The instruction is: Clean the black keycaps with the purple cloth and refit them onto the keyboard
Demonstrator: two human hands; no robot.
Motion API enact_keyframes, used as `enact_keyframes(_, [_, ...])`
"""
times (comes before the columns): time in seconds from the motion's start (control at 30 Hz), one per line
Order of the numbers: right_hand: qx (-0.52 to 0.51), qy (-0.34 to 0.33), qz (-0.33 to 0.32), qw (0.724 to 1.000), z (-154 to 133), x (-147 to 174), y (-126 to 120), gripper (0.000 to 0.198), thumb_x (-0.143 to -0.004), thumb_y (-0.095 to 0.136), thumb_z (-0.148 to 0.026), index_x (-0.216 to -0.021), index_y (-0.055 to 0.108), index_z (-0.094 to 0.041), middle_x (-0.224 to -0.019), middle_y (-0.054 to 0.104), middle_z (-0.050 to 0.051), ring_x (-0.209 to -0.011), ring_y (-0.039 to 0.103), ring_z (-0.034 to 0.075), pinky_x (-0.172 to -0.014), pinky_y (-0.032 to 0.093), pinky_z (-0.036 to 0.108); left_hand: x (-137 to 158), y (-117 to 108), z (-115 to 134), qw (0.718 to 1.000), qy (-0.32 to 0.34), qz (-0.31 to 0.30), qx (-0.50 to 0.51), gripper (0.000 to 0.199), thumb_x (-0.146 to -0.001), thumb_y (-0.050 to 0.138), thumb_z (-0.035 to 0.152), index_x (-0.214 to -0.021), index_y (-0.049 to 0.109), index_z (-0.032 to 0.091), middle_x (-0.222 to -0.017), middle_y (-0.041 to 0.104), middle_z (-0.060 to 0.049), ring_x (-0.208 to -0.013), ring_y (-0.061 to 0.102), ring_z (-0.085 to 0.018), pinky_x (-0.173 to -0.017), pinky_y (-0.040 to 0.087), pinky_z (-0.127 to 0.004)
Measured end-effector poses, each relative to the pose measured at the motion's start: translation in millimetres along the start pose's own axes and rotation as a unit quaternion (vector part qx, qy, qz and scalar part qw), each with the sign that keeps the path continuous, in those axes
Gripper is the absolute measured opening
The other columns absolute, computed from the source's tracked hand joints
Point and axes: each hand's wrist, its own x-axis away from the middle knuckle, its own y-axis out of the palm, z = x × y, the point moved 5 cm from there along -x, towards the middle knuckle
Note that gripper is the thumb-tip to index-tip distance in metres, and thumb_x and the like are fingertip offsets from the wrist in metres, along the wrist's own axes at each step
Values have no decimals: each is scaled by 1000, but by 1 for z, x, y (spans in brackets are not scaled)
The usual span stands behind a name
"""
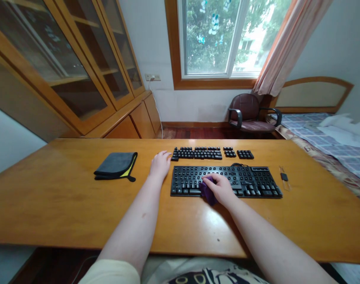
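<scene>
My right hand [220, 187] is closed on a small purple cloth [208, 192], which it presses against the middle of a black keyboard [180, 177]. Many keycaps are off the keyboard's upper rows; keys remain along the bottom and right side. My left hand [161, 162] rests on the desk, fingers stretched out and apart, with its fingertips beside the left end of the loose black keycaps [202, 153]. Those keycaps stand in rows behind the keyboard, grouped in blocks. To the right of the keyboard lies a wire keycap puller [284, 177] with a dark grip.
A folded grey cloth [116, 164] with black edging and a yellow underside lies on the left of the wooden desk [64, 209]. The keyboard's cable [239, 164] bunches behind it. Beyond the desk stand a brown chair [248, 112], a bed and a glass-fronted cabinet [109, 59].
</scene>
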Motion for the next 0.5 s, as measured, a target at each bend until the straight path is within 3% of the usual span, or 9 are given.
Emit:
enact_keyframes(0.2, [6, -5, -2, 1000, 0, 0, 0, 21, -78, 56, -35, -82, 70, -20, -83, 70, 6, -80, 63, 21, -76, 47, 35, 4, 24, -9, 999, 29, -36, 20, 33, -84, 46, 26, -112, 62, 21, -124, 55, -10, -115, 49, -23, -102, 35, -36])
enact_keyframes(0.5, [1, -3, 1, 1000, 0, 0, -2, 21, -77, 56, -36, -82, 70, -20, -84, 70, 6, -81, 63, 22, -76, 47, 35, 6, 19, -3, 997, 19, -62, 40, 21, -79, 53, 27, -95, 65, 22, -96, 68, -6, -95, 59, -22, -90, 43, -35])
